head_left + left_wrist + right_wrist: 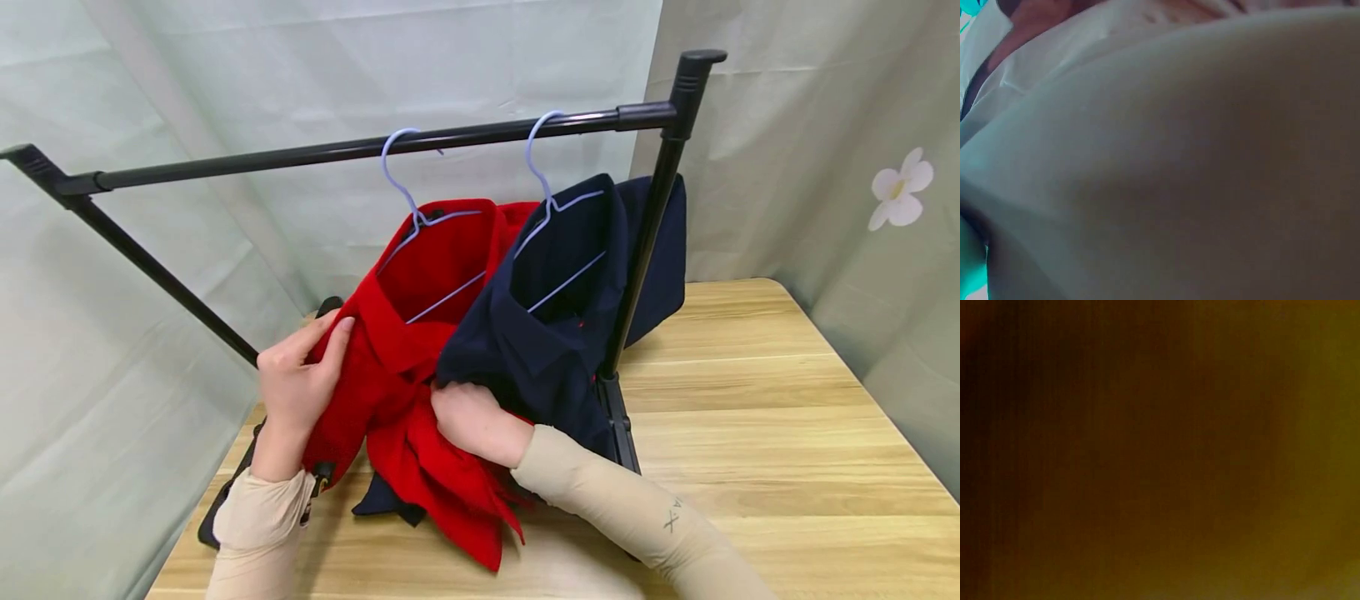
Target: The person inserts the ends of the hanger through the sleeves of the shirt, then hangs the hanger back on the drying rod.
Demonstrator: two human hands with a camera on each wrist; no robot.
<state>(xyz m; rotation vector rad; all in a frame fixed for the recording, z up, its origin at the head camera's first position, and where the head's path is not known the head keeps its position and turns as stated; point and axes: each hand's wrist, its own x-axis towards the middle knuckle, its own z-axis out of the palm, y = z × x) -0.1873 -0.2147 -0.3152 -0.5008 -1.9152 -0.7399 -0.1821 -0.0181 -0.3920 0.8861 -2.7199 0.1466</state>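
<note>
A red collared shirt [360, 350] hangs on a lavender wire hanger [406, 195]. At its left shoulder, my left hand [294, 375] pinches the cloth, thumb on the front and fingers partly behind. My right hand [476, 419] grips the shirt's front below the collar, its fingertips hidden in the folds. Beside it a navy collared shirt [517, 325] hangs on a second lavender hanger [550, 200], overlapping the red one. The left wrist view is filled by blurred pale cloth or skin, and the right wrist view is dark and blurred.
Both hangers hook over the black bar [300, 156] of a garment rack, whose right post [648, 242] stands close beside the navy shirt. The rack stands on a wood-grain table [765, 433]. Pale curtains [487, 67] hang behind, and dark cloth [386, 500] shows under the red shirt.
</note>
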